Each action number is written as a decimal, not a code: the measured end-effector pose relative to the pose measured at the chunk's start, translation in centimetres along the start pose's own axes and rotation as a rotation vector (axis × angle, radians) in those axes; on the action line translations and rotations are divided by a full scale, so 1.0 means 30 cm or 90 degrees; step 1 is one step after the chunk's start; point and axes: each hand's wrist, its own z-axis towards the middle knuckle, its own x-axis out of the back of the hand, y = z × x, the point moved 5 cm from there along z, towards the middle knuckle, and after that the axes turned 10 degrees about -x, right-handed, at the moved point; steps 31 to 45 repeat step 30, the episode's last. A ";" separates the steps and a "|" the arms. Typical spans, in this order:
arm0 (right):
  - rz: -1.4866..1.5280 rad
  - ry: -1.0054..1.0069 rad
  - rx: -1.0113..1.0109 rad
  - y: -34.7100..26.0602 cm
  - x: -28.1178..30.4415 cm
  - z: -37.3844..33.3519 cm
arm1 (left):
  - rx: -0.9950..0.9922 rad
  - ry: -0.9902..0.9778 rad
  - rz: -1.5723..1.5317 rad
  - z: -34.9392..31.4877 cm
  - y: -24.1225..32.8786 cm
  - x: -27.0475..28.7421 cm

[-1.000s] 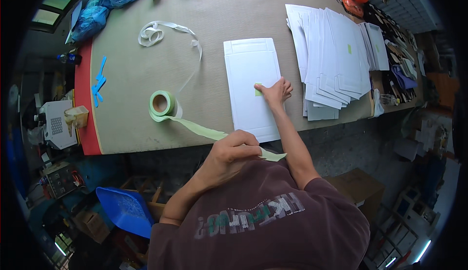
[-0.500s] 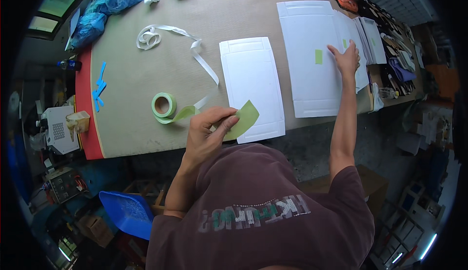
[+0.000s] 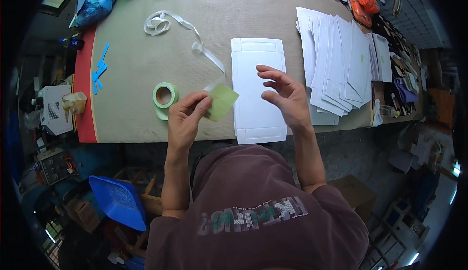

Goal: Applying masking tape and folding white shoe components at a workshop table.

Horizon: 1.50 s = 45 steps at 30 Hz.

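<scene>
The piece of green tape (image 3: 222,101) is a small, flat square of pale green colour, thin and a little see-through at its edge. It sits above the near part of the tabletop (image 3: 131,65), between the tape roll (image 3: 164,96) on the left and the white card (image 3: 257,90) on the right, and its right corner lies over the left edge of the card.

The left hand (image 3: 187,116) holds this piece by its near left corner, pinched between the thumb and the bent fingers, with the forearm coming up from the near edge. The right hand (image 3: 287,97) is over the white card with the fingers spread and a little curled, holding nothing; I cannot tell if it touches the card.

The white card is a long rectangle of stiff paper with pressed fold lines near its far and near ends. The tape roll is a green ring lying flat. The tabletop is covered with plain brown board. At the right, a fanned stack of white cards (image 3: 341,60) lies. A white ribbon (image 3: 168,22) curls at the far left.
</scene>
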 end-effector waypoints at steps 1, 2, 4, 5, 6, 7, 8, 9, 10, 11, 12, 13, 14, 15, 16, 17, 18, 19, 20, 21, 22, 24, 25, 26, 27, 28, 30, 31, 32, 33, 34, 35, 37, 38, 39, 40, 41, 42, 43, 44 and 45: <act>0.017 -0.065 -0.023 0.029 -0.038 0.006 | 0.004 0.004 -0.001 -0.002 -0.008 0.006; 0.035 -0.128 -0.046 0.057 -0.080 0.008 | 0.024 -0.026 0.000 -0.004 -0.020 0.000; -0.034 -0.158 0.057 0.079 -0.114 0.000 | 0.066 -0.083 0.001 -0.013 -0.042 -0.011; -0.101 -0.183 0.166 0.069 -0.132 -0.020 | 0.087 -0.112 0.001 -0.020 -0.050 -0.014; -0.091 -0.184 0.228 0.016 -0.150 -0.067 | 0.089 -0.104 0.000 -0.022 -0.054 0.000; -0.080 -0.185 0.290 -0.038 -0.160 -0.110 | 0.070 -0.046 0.011 -0.021 -0.048 0.028; -0.082 -0.188 0.287 -0.037 -0.147 -0.100 | 0.049 0.008 0.020 -0.019 -0.037 0.045; 0.020 -0.047 0.209 -0.013 -0.086 -0.059 | 0.029 0.062 0.030 -0.021 -0.024 0.064; 0.121 0.092 0.129 0.029 -0.030 -0.024 | 0.009 0.118 0.040 -0.025 -0.013 0.084; 0.117 0.089 0.129 0.162 0.075 -0.013 | 0.008 0.121 0.036 -0.018 -0.006 0.090; -0.085 0.200 0.137 0.302 0.108 0.101 | -0.030 0.086 0.041 -0.005 0.013 0.068; -0.290 0.305 0.136 0.439 0.147 0.181 | -0.064 0.056 0.046 -0.009 0.030 0.055; -0.496 0.408 0.129 0.580 0.191 0.211 | -0.098 0.024 0.049 -0.014 0.045 0.040; -0.703 0.497 0.124 0.709 0.273 0.249 | -0.138 0.003 0.056 -0.009 0.054 0.033; -0.704 0.492 0.124 0.693 0.268 0.270 | -0.137 0.008 0.057 -0.019 0.051 0.050; -0.697 0.504 0.015 0.690 0.290 0.292 | -0.200 -0.025 0.102 -0.027 0.063 0.061; -0.688 0.517 -0.091 0.662 0.304 0.312 | -0.267 -0.061 0.145 -0.029 0.075 0.072; -0.673 0.532 -0.200 0.637 0.320 0.315 | -0.332 -0.102 0.188 -0.032 0.086 0.074; -0.653 0.546 -0.309 0.623 0.337 0.309 | -0.399 -0.144 0.229 -0.038 0.095 0.064; -0.650 0.553 -0.312 0.603 0.335 0.296 | -0.399 -0.151 0.226 -0.051 0.095 0.055; -0.658 0.536 -0.312 0.587 0.319 0.290 | -0.356 -0.139 0.199 -0.063 0.087 0.051; -0.676 0.505 -0.300 0.541 0.298 0.307 | -0.278 -0.112 0.146 -0.067 0.069 0.031; -0.685 0.490 -0.293 0.522 0.302 0.313 | -0.239 -0.099 0.119 -0.061 0.061 0.018; -0.564 0.483 -0.252 0.520 0.324 0.304 | -0.246 -0.103 0.117 -0.059 0.069 0.001; -0.445 0.470 -0.209 0.516 0.352 0.289 | -0.248 -0.106 0.146 -0.055 0.082 -0.018; -0.446 0.464 -0.202 0.451 0.369 0.267 | -0.249 -0.100 0.178 -0.055 0.093 -0.027; -0.503 0.562 -0.056 0.203 0.506 0.177 | -0.248 -0.093 0.241 -0.058 0.111 -0.041; -0.503 0.562 -0.056 0.203 0.506 0.177 | -0.248 -0.093 0.241 -0.058 0.111 -0.041; -0.503 0.562 -0.056 0.203 0.506 0.177 | -0.248 -0.093 0.241 -0.058 0.111 -0.041; -0.503 0.562 -0.056 0.203 0.506 0.177 | -0.248 -0.093 0.241 -0.058 0.111 -0.041; -0.503 0.562 -0.056 0.203 0.506 0.177 | -0.248 -0.093 0.241 -0.058 0.111 -0.041; -0.503 0.562 -0.056 0.203 0.506 0.177 | -0.248 -0.093 0.241 -0.058 0.111 -0.041; -0.503 0.562 -0.056 0.203 0.506 0.177 | -0.248 -0.093 0.241 -0.058 0.111 -0.041; -0.503 0.562 -0.056 0.203 0.506 0.177 | -0.248 -0.093 0.241 -0.058 0.111 -0.041; -0.503 0.562 -0.056 0.203 0.506 0.177 | -0.248 -0.093 0.241 -0.058 0.111 -0.041; -0.503 0.562 -0.056 0.203 0.506 0.177 | -0.248 -0.093 0.241 -0.058 0.111 -0.041; -0.503 0.562 -0.056 0.203 0.506 0.177 | -0.248 -0.093 0.241 -0.058 0.111 -0.041; -0.503 0.562 -0.056 0.203 0.506 0.177 | -0.248 -0.093 0.241 -0.058 0.111 -0.041; -0.503 0.562 -0.056 0.203 0.506 0.177 | -0.248 -0.093 0.241 -0.058 0.111 -0.041; -0.503 0.562 -0.056 0.203 0.506 0.177 | -0.248 -0.093 0.241 -0.058 0.111 -0.041; -0.503 0.562 -0.056 0.203 0.506 0.177 | -0.248 -0.093 0.241 -0.058 0.111 -0.041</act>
